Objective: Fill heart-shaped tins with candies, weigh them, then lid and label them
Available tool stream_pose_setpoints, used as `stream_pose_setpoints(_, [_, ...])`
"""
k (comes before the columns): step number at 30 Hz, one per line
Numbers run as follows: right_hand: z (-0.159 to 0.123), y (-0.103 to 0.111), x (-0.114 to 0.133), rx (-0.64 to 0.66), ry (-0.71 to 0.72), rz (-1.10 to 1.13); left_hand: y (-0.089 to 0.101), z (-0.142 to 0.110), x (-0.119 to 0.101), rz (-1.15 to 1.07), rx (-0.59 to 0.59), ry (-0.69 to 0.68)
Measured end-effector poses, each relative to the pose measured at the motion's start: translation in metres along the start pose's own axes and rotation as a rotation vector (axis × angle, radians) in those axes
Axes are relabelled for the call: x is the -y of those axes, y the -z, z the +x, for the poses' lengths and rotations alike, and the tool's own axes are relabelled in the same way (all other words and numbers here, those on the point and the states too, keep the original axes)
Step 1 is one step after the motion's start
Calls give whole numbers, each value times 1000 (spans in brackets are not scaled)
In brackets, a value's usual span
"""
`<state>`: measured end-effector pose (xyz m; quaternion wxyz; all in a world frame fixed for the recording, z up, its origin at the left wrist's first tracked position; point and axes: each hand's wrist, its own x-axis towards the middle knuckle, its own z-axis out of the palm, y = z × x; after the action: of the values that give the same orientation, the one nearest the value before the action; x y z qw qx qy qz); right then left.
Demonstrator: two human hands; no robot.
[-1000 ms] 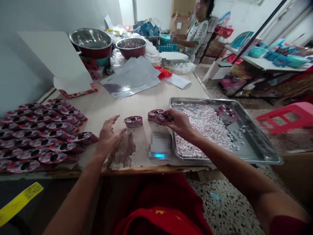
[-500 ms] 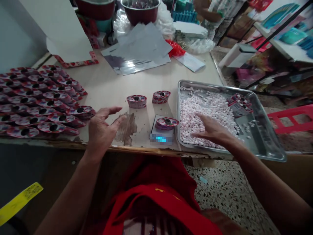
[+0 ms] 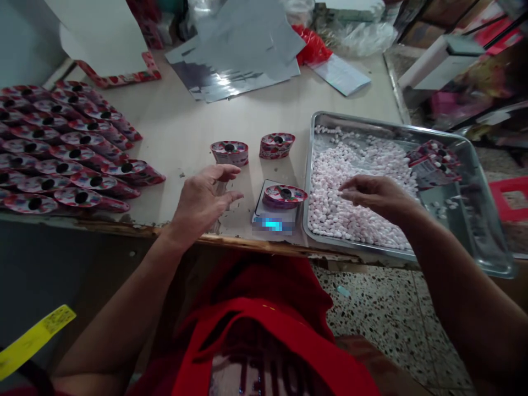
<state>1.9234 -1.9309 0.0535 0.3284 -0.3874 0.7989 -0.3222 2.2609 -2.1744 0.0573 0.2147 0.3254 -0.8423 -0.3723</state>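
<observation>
Currently both hands are raised over the near part of the table (image 3: pixel 177 126). The left hand (image 3: pixel 204 203) is released, thumb and fingers apart with nothing between them, above the near edge and left of a small scale (image 3: pixel 263 212); its fingertips overlap the base of a patterned packet (image 3: pixel 229 155) in view, and whether they touch it I cannot tell. The right hand (image 3: pixel 379 195) is over the white pellets (image 3: pixel 346 214) in a metal tray (image 3: pixel 474 192), fingers bent and tips drawn close together; whether they grip any pellets, I cannot tell.

Close to the table's near edge, the scale carries a weighed packet (image 3: pixel 284 202) with an oval top, its right tip near the tray's left rim. The scale's lit display is blurred. Farther from that edge, a second packet (image 3: pixel 277 147) stands upright, just right of the first one and apart from it.

The tray juts past the table's right edge; pellets cover most of its left side, and a bundle of patterned packaging (image 3: pixel 433 163) lies toward its far right corner. Rows of similar packets (image 3: pixel 61 149) stand packed together along the table's left side, reaching the near edge. Toward the far edge lie silver sheets (image 3: pixel 247 49).
</observation>
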Motion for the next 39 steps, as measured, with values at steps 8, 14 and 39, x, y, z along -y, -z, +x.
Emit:
stream_pose_setpoints(8, [7, -12, 12, 15, -62, 314, -26, 8, -8, -29, 86, -76])
stream_pose_setpoints(14, [10, -13, 28, 15, -34, 283, -45, 6, -18, -74, 109, -54])
stream_pose_setpoints(39, [111, -128, 139, 141, 278, 235, 143, 80, 102, 325, -203, 151])
